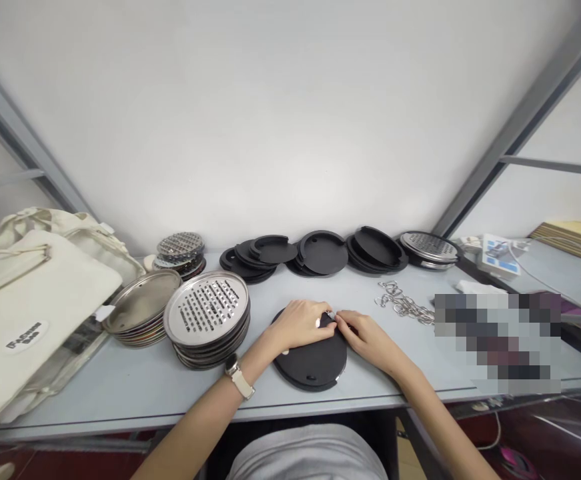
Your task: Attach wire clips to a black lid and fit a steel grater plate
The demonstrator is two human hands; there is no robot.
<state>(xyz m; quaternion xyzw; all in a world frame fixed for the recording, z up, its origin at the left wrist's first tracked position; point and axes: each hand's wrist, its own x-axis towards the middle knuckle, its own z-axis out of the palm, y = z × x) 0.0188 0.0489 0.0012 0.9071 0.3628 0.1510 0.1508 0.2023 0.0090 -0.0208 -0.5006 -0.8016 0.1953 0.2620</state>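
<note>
A round black plate lies flat near the front edge of the table, with a small oval slot towards its near rim. My left hand rests over its far half, thumb and fingers closed around a small shiny metal piece at the far right rim. From the right, my right hand meets it there, its fingertips pinched at the same piece. Fingers hide most of that piece, so its shape is unclear. Tangled metal wire loops lie beyond my right hand.
Left of the black plate stand stacked metal grater discs and plain metal discs. Black round plates line the wall, with a grater disc at their right end. A cream bag covers the far left.
</note>
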